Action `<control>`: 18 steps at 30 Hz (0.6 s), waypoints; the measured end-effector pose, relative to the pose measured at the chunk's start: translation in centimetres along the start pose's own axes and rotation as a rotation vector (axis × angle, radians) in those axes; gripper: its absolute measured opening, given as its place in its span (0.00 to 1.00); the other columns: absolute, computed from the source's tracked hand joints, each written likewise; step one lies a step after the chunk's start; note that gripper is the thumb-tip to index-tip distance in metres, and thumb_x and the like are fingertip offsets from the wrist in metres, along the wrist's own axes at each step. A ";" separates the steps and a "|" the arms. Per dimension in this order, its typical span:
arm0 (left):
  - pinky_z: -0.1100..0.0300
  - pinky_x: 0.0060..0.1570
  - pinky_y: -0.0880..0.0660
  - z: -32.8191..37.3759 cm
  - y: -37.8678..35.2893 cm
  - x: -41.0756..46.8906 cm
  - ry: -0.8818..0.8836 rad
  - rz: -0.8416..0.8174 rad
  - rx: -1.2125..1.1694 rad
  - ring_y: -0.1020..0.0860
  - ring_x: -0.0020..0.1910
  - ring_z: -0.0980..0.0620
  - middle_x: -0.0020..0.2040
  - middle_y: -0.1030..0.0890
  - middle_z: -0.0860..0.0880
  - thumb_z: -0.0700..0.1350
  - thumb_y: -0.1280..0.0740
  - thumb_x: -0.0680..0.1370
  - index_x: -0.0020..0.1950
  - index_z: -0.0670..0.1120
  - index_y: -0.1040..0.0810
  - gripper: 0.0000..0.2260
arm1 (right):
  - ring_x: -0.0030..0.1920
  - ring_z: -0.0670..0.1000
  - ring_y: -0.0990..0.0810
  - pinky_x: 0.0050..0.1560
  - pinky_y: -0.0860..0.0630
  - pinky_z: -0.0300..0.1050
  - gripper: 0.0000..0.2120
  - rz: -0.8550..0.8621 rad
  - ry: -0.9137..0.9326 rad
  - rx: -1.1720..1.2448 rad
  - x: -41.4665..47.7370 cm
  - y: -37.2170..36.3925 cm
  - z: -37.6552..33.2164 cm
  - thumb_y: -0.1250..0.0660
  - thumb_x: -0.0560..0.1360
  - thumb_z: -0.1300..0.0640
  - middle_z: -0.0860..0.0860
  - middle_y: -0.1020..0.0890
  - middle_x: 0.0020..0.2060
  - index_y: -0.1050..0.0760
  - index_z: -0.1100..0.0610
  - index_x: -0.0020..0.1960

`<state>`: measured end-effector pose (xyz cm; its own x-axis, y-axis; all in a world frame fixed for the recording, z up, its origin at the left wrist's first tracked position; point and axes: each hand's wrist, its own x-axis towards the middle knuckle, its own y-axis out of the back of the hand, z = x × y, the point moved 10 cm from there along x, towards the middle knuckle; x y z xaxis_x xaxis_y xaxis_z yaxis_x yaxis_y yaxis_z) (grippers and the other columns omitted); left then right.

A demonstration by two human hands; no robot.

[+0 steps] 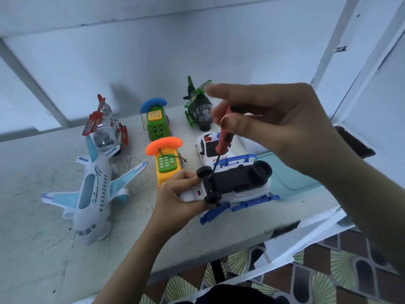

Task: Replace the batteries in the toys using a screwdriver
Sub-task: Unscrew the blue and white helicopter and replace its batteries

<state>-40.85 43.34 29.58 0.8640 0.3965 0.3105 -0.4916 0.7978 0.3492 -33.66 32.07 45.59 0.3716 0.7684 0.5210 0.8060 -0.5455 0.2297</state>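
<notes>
From the head camera, a white-and-blue toy vehicle (236, 181) lies wheels-up near the front edge of the worktop (32, 172). The left hand (175, 194) grips one end of it. The right hand (274, 123), raised above, pinches the orange handle of a screwdriver (223, 139) whose tip meets the black underside beside a wheel. Toward the back edge stand a police car (211, 148), a green helicopter (198, 108), two toy phones (166, 163), a red-and-white helicopter (105, 128) and a white airplane (92, 194).
</notes>
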 end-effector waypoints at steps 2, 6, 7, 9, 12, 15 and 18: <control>0.70 0.38 0.29 -0.1 0.0 0.1 0.003 -0.004 -0.009 0.24 0.43 0.58 0.44 0.22 0.61 0.55 0.24 0.62 0.49 0.51 0.16 0.17 | 0.36 0.51 0.17 0.46 0.20 0.41 0.16 0.084 0.049 -0.186 0.0 0.8 -0.1 0.29 0.73 0.62 0.55 0.21 0.40 0.23 0.59 0.60; 0.69 0.38 0.28 -0.3 0.0 0.1 0.012 -0.013 -0.009 0.24 0.43 0.57 0.44 0.22 0.60 0.56 0.24 0.62 0.49 0.51 0.16 0.18 | 0.53 0.41 0.22 0.55 0.29 0.32 0.14 0.151 0.168 -0.588 0.0 0.9 -0.5 0.39 0.79 0.55 0.51 0.18 0.46 0.22 0.59 0.61; 0.68 0.38 0.28 -0.3 0.0 0.1 0.013 -0.014 -0.011 0.24 0.43 0.57 0.44 0.22 0.60 0.56 0.24 0.62 0.49 0.51 0.16 0.18 | 0.59 0.42 0.23 0.59 0.30 0.33 0.14 0.124 0.153 -0.532 0.1 0.8 -0.2 0.42 0.80 0.58 0.52 0.17 0.46 0.22 0.61 0.61; 0.68 0.39 0.28 -0.3 0.0 0.2 0.012 -0.013 -0.021 0.24 0.43 0.58 0.44 0.22 0.60 0.55 0.24 0.62 0.49 0.52 0.16 0.18 | 0.61 0.48 0.22 0.61 0.31 0.32 0.14 0.048 0.102 -0.348 0.4 0.3 0.2 0.44 0.80 0.65 0.57 0.15 0.41 0.24 0.63 0.61; 0.65 0.39 0.26 -0.3 0.0 0.2 0.012 -0.019 -0.016 0.24 0.43 0.56 0.44 0.22 0.58 0.55 0.24 0.62 0.48 0.51 0.16 0.17 | 0.44 0.63 0.18 0.54 0.25 0.36 0.17 -0.007 0.060 -0.041 0.5 -0.4 0.0 0.43 0.79 0.71 0.63 0.18 0.40 0.30 0.66 0.66; 0.65 0.38 0.27 -0.3 0.1 0.3 0.016 -0.013 -0.010 0.24 0.43 0.56 0.43 0.22 0.58 0.56 0.23 0.62 0.48 0.53 0.16 0.17 | 0.35 0.59 0.19 0.40 0.25 0.35 0.17 0.070 0.066 -0.016 0.6 0.3 -0.1 0.34 0.76 0.67 0.57 0.19 0.37 0.27 0.60 0.64; 0.67 0.39 0.28 -0.3 0.1 0.3 0.019 -0.012 0.006 0.24 0.43 0.56 0.43 0.22 0.59 0.56 0.24 0.61 0.49 0.56 0.16 0.17 | 0.41 0.49 0.22 0.45 0.28 0.37 0.07 0.171 0.166 -0.409 0.3 1.1 -0.8 0.30 0.75 0.55 0.44 0.21 0.32 0.18 0.53 0.52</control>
<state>-40.63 43.72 29.44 0.8717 0.3955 0.2892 -0.4817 0.8000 0.3577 -33.01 31.44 46.72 0.3775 0.6104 0.6964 0.4799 -0.7721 0.4166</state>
